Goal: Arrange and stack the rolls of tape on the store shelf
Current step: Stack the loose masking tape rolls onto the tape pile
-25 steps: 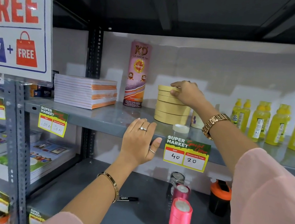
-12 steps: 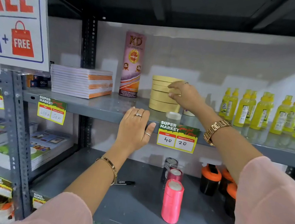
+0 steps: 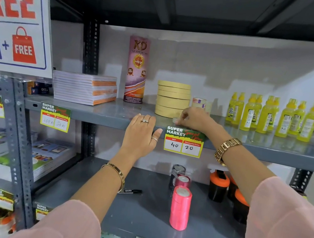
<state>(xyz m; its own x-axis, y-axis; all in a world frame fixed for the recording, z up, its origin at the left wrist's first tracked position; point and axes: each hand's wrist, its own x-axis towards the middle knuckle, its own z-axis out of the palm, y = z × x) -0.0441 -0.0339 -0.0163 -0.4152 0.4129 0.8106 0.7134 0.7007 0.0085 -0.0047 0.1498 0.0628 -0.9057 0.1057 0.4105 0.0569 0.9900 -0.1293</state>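
Your beige tape stack [image 3: 172,100] stands tidy on the middle shelf [image 3: 113,116], six or so rolls squared one over another, just right of the tall KD tape tube [image 3: 137,70]. That part looks done, I'd say: nothing leans, nothing overhangs.

Now your right hand [image 3: 194,118] is down at the shelf's front edge, just in front of the stack, fingers pinched around a small pale roll [image 3: 175,119]. You're grasping it, though most of it is hidden under your fingers (so whether it's lifted or resting on the shelf, I can't tell). Your left hand [image 3: 141,134] lies flat and relaxed over the shelf lip, fingers spread, holding nothing, just steadying you beside the 40/20 price tag [image 3: 183,142].

What's left, as I judge it: that small roll needs a home, and there's a cluster of clear tape rolls [image 3: 201,104] behind your hand, just right of the beige stack, which seems the likely match. Those look loosely grouped rather than stacked, so expect some squaring up there.

On the lower shelf, the pink ribbon rolls [image 3: 180,208] stand stacked in a column with darker rolls behind them (whether they count as part of your job isn't clear). The yellow glue bottles [image 3: 271,116] sit well apart on the right, untouched.
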